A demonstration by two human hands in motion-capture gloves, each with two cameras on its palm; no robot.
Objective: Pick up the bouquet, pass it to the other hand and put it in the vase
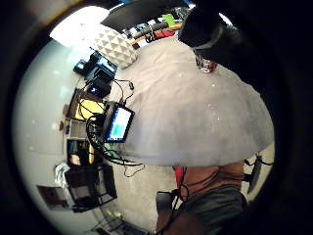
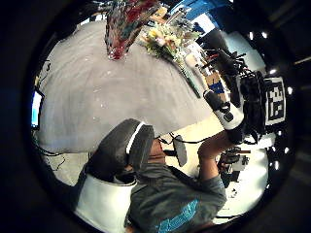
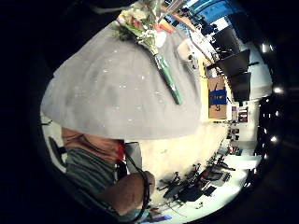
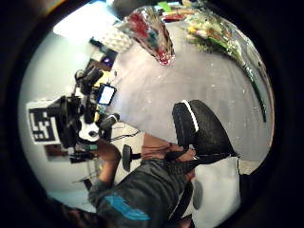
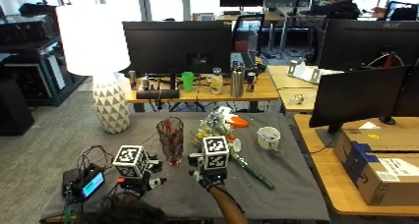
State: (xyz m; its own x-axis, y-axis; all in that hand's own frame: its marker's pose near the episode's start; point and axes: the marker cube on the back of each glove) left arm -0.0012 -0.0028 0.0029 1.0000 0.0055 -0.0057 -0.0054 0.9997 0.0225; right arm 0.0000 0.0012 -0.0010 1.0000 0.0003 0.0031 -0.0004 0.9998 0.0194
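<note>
While both hands (image 5: 211, 177) hover apart, bouquet (image 5: 225, 135) lies ungripped

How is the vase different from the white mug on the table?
The vase is tall, see-through and reddish; the mug is short, white and solid. The vase stands left of the bouquet; the mug stands right of it. The mug has a handle; the vase shows none. Both stand upright on the grey table, and neither hand touches them.

Both gloved hands, left hand (image 5: 138, 181) and right hand (image 5: 211, 177), hover raised, holding nothing
</note>
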